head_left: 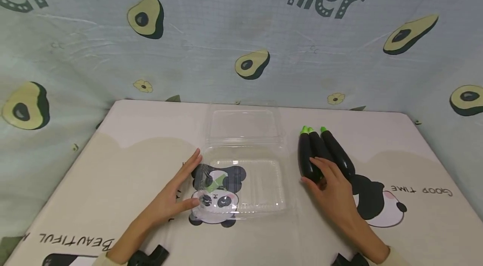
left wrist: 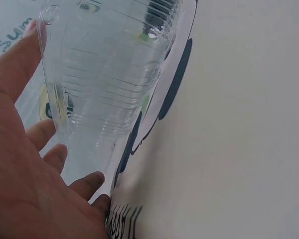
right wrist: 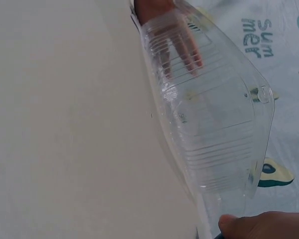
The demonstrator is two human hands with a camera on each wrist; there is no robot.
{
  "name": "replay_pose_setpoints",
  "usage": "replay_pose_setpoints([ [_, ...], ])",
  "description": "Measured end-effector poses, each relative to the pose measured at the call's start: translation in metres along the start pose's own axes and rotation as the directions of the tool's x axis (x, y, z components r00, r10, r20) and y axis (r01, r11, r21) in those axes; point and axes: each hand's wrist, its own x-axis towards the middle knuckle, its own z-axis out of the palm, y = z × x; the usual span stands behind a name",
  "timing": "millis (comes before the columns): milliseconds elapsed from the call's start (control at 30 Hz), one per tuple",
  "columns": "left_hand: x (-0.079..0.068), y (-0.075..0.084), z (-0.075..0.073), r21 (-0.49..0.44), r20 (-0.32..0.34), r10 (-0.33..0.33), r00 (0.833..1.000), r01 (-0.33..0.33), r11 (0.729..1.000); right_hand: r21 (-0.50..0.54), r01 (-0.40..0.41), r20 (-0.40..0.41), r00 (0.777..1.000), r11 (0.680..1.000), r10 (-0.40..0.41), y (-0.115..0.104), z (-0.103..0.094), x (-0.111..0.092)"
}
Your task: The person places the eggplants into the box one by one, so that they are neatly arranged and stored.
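Note:
A clear plastic clamshell box (head_left: 264, 182) lies with its lid (head_left: 243, 125) folded back, away from me. My left hand (head_left: 170, 199) rests against its left rim, with fingers spread and fairly straight; the left wrist view shows fingertips touching the box wall (left wrist: 99, 64). Right of the box are three dark eggplants with green stem ends. At the lower end of the leftmost eggplant (head_left: 306, 155), my right hand (head_left: 332, 190) pinches between thumb and fingers. Beside it lie the middle eggplant (head_left: 319, 145) and the right eggplant (head_left: 339, 155). Only the right thumb (right wrist: 259, 226) shows in the right wrist view.
The white table mat (head_left: 143, 165) carries printed pandas and lettering. A pale curtain (head_left: 211, 18) with avocado prints hangs behind the table and along its sides. Black straps (head_left: 151, 255) sit at the wrists.

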Motion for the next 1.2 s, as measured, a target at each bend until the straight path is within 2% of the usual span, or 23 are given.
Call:
replay_pose_setpoints([
  [500,-0.0011,-0.0028,0.0001,-0.005,-0.007,0.028,1.000,-0.028,1.000,-0.025,0.018,-0.013,1.000,1.000,-0.018,-0.0014,0.0015,-0.0034],
  [867,0.0007,-0.0022,-0.0020,0.010,-0.013,0.015,1.000,-0.015,1.000,-0.085,0.004,0.008,1.000,0.996,-0.004,-0.0045,0.0004,0.0009],
  [1200,0.0008,-0.0023,0.0004,-0.009,-0.003,0.016,1.000,-0.016,1.000,-0.106,0.028,-0.040,0.999,0.994,-0.033,-0.0037,-0.0010,-0.0006],
])
